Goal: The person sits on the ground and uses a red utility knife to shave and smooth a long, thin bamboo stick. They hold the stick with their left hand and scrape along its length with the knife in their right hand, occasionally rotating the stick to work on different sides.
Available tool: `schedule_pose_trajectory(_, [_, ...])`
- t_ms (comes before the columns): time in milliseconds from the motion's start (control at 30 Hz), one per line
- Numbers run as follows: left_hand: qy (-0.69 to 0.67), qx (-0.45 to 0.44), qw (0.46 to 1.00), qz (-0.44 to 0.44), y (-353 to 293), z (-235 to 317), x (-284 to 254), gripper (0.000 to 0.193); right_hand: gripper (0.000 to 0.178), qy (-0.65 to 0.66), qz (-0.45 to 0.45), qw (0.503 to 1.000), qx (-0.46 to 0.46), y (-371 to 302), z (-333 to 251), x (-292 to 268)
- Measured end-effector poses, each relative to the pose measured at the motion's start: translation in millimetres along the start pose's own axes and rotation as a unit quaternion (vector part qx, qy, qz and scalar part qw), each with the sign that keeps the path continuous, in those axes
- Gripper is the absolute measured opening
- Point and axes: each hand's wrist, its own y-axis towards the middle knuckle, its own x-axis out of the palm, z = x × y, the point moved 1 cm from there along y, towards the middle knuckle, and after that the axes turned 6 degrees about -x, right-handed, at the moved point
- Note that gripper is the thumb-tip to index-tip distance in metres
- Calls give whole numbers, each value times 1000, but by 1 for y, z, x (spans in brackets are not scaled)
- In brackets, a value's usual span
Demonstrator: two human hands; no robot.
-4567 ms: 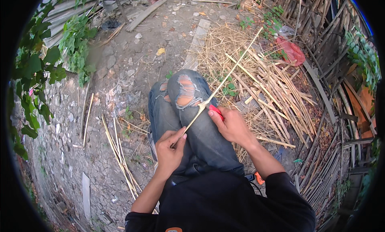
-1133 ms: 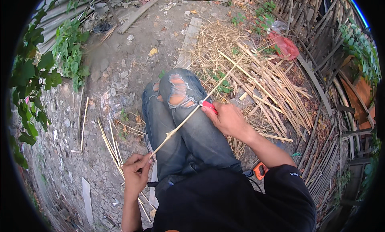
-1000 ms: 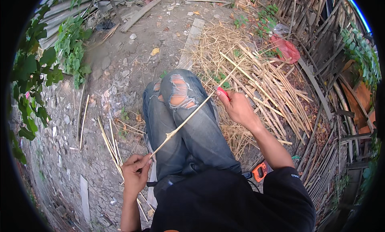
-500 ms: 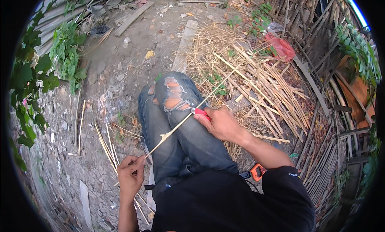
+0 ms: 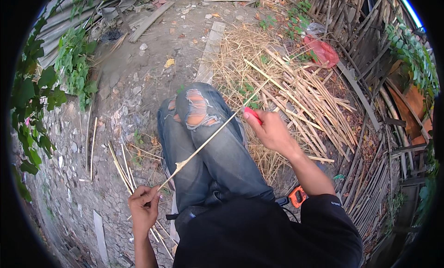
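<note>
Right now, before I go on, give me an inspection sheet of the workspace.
Surface: stony ground, with jeans-clad legs beneath the work.
Held things: pale stick, knobby partway along, slanting over the legs; red tool, its tip at the stick.
Clutter: split sticks and straw ahead and right; red plastic bag beyond.
Hands: left hand pinches the stick's near end; right hand grips the red tool.
Cables: dark cord beside the orange device.
Surroundings: stick fence at right, leafy plants at left.

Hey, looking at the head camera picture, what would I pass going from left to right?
Hanging green leaves, narrow pale board, left hand, yellow leaf, right hand, red plastic bag, orange-brown panel.
</note>
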Motion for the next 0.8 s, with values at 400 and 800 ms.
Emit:
schedule_pose_trajectory(400, [0,17,1000,14,-3,0,2,13,66,-20,-43,999,20,8,0,17])
schedule_pose_trajectory(800, [23,51,998,18,-3,-14,-9,14,77,96,271,938,196,59,214,-46])
